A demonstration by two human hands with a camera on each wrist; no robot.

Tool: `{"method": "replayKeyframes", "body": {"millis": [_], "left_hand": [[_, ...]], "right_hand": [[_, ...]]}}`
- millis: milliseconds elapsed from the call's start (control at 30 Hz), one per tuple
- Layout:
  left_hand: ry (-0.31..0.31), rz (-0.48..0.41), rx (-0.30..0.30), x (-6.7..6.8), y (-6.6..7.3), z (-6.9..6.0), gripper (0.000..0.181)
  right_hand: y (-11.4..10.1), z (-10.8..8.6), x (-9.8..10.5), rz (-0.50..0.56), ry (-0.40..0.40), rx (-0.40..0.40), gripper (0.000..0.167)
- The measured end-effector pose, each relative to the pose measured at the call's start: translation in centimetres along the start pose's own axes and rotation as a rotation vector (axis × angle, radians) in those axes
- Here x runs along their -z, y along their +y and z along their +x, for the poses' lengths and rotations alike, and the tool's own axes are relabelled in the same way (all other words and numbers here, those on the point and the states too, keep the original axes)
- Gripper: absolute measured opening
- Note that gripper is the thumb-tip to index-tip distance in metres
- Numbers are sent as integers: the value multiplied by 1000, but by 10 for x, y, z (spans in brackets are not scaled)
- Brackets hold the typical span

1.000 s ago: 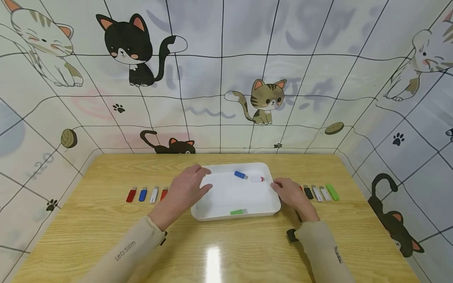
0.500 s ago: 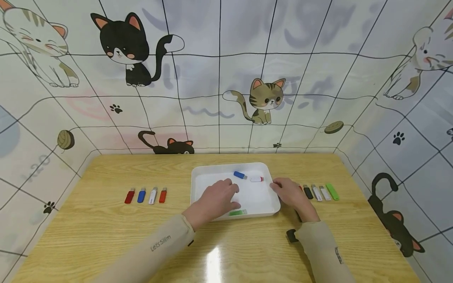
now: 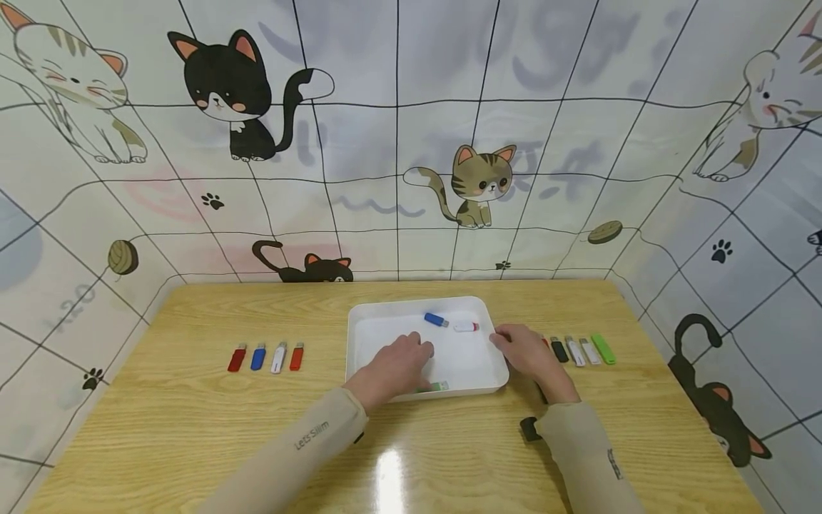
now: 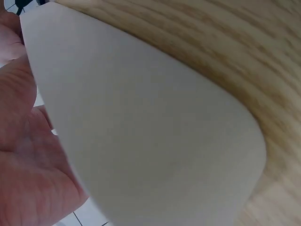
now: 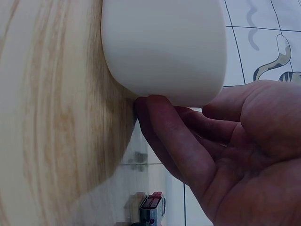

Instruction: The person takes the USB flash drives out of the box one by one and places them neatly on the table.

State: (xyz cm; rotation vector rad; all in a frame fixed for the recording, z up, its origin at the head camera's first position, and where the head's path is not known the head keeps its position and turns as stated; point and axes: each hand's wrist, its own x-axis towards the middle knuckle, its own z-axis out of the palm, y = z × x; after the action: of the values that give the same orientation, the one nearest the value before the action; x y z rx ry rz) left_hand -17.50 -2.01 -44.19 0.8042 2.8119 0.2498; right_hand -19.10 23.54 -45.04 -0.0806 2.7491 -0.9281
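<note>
A white rectangular tray (image 3: 392,318) rests on the wooden table with a blue USB stick (image 3: 436,320), a white and red USB stick (image 3: 466,327) and a green USB stick (image 3: 439,386) inside. My left hand (image 3: 397,365) reaches over the near wall, its fingers low at the green stick, covering that stick's left end. Whether they pinch it is hidden; the left wrist view has the tray's outer wall (image 4: 150,117) in front of the fingers. My right hand (image 3: 523,350) holds the tray's right edge, fingers against the outer wall (image 5: 164,52) and thumb at the rim.
Left of the tray lie a dark red USB stick (image 3: 237,358), a blue one (image 3: 258,357), a white one (image 3: 279,358) and a red one (image 3: 296,357). Right of it, several more form a row, including a black stick (image 3: 559,350) and a green stick (image 3: 604,349) at its end.
My left hand has moved right from the tray's left side and down to the green USB stick, uncovering the red stick on the left. My right hand stays at the tray's edge.
</note>
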Motion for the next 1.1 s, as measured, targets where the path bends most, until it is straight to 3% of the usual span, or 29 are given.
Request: {"method": "replayKeyframes", "body": {"millis": [400,667,1100], "left_hand": [[56,6,9,1,-10,-1,39],[11,-72,30,1,-6,2,50],[8,-6,33,-6,-2,5,39]], "right_hand": [[5,2,-3,4,3,19,25],[1,0,-2,1,9,22,26],[2,-1,-3,5,11,48,24]]}}
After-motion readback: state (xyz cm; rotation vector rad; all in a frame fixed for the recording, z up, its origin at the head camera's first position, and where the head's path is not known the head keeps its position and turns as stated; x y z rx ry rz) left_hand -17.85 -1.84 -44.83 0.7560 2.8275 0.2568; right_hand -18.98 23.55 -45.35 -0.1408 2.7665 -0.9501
